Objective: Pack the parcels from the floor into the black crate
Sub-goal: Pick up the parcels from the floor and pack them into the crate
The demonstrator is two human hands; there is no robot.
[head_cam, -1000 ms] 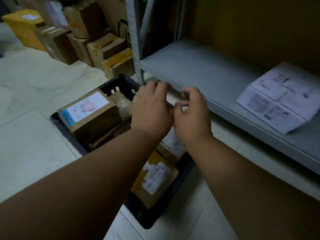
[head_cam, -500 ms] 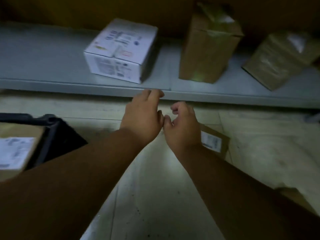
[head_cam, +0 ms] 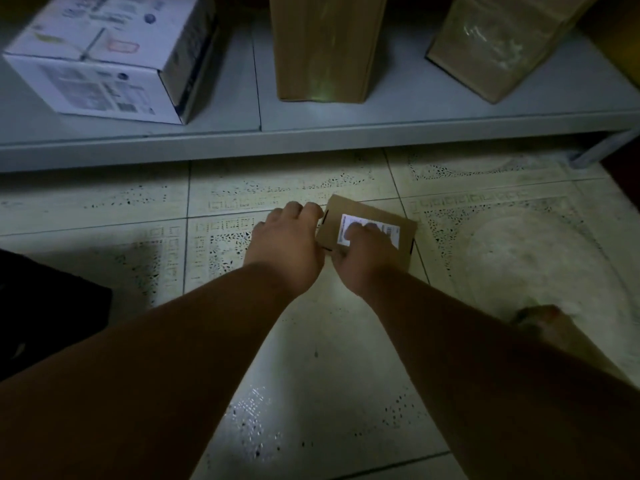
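Note:
A small flat cardboard parcel [head_cam: 367,211] with a white label lies on the tiled floor just in front of the shelf. My right hand [head_cam: 363,258] lies over its near half, fingers on the label and thumb at the near edge, gripping it. My left hand [head_cam: 287,244] is at the parcel's left edge with its fingers curled down against that edge. A dark corner of the black crate [head_cam: 52,306] shows at the left edge of the view; its inside is out of sight.
A low grey shelf [head_cam: 311,140] runs across the top, carrying a white printed box [head_cam: 104,57] and two brown cartons [head_cam: 322,46] [head_cam: 502,46]. A blurred brown shape [head_cam: 540,323] sits on the floor beside my right forearm. Pale tiles surround the parcel.
My view swung right from the crate to the floor by the shelf. Both hands moved down and forward from mid-air onto the small parcel.

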